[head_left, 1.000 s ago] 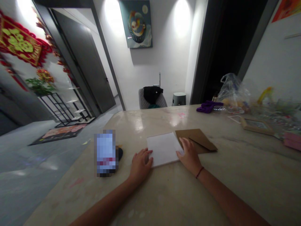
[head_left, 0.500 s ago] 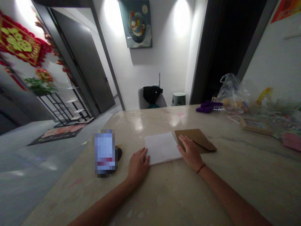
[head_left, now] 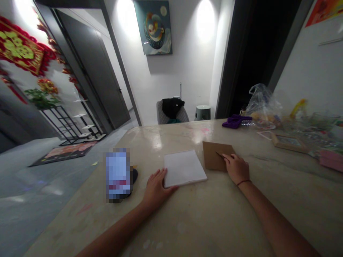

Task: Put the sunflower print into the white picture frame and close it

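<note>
Head view: we logged the left hand (head_left: 157,191) open, gripping nothing, its fingers against a white square card (head_left: 184,168) on the stone tabletop (head_left: 214,217). The right hand (head_left: 237,168) lay on a kraft envelope (head_left: 214,156) just beside the card; we could not tell whether it gripped.

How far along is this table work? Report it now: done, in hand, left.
Done: the white card lies flat on the table, apart from the brown kraft envelope. In hand: the right hand rests on the envelope's edge, the left hand against the card's edge. Left: the card lies outside the envelope, not in it.
</note>
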A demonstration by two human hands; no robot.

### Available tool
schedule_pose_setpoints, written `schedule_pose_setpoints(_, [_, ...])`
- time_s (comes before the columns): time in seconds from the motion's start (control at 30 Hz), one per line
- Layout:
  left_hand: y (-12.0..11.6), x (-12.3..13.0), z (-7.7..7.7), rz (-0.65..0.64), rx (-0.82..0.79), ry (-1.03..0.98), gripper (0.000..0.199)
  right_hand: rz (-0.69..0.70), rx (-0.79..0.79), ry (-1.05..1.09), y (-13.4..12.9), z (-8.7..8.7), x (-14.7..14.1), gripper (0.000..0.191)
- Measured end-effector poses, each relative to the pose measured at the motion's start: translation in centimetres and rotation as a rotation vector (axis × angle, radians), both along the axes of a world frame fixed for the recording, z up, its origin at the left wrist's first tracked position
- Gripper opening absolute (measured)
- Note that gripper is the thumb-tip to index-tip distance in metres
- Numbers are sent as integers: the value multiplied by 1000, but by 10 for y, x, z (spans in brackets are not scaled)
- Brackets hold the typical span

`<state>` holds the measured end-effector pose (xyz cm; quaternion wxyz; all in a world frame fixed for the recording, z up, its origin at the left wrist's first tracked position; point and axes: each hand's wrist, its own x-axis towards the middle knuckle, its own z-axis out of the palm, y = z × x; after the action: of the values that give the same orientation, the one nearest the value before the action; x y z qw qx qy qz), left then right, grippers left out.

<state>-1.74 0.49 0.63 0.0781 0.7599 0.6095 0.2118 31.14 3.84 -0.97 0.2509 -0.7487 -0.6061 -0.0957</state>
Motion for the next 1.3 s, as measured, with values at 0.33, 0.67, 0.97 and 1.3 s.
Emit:
schedule_pose_setpoints(0.33, [-7, 5, 7, -70, 62, -60, 94, 399, 65, -99, -29, 28, -88, 28])
schedule_pose_setpoints(0.67, [-14, 7, 10, -153, 75, 55, 68, 429, -8, -156, -37, 23, -117, 26])
schedule_pose_setpoints(0.97, [-13, 11, 8, -123, 84, 72, 60, 411, -2, -106, -36, 13, -121, 26])
schedule_pose_setpoints(1.3, [-13, 10, 11, -145, 83, 33, 60, 427, -8, -98, -36, 14, -122, 27])
